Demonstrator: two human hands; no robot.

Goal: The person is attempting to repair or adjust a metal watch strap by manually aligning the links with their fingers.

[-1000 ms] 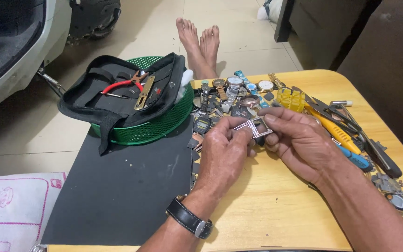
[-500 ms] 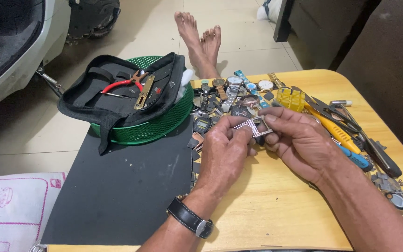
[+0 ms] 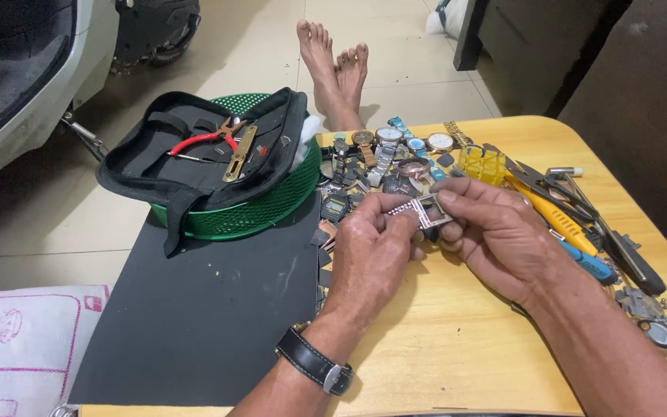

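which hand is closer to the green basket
Left. The left hand sits just right of the green basket, while the right hand is farther right, beyond the left one.

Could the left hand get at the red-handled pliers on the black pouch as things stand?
Probably not right away: the left hand is pinching the square silver watch case together with the right hand. The red-handled pliers lie uncovered atop the black pouch, so the path itself looks free.

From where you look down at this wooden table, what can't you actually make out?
- Small square silver watch case, head view: both hands' fingers cover its back and sides.
- Left hand palm: turned away.
- Pile of wristwatches: dials too small to read.
- Grey metal parts: too small to tell apart near the right edge.
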